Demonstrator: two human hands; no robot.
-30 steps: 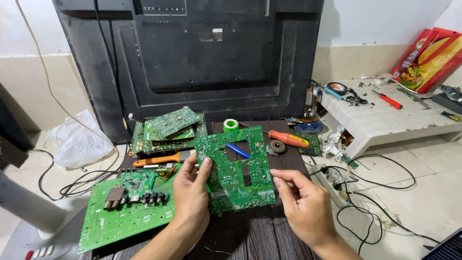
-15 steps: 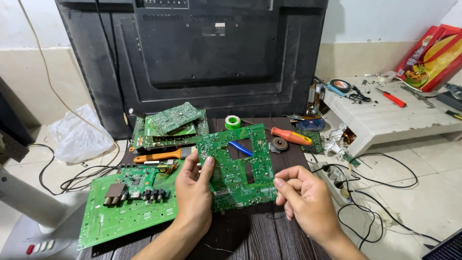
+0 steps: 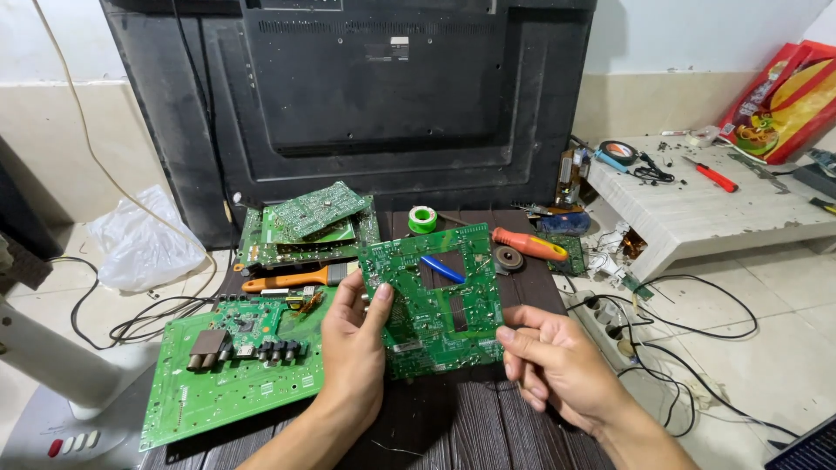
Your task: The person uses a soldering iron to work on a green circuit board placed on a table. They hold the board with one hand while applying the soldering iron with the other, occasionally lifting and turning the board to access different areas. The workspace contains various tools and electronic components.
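Observation:
I hold a green circuit board with rectangular cut-outs tilted up over a dark wooden table. My left hand grips its left edge, thumb on the face. The fingertips of my right hand pinch the board's lower right edge. Through a cut-out a blue-handled tool shows on the table behind.
A larger green board with connectors lies at the left, a stack of boards behind it. An orange brush, solder reel, orange screwdriver and a flat-screen television back stand beyond. Power strip and cables lie at the right.
The board has been raised and tilted more upright. My right hand moved from its right side, curled briefly, and now pinches the lower right edge.

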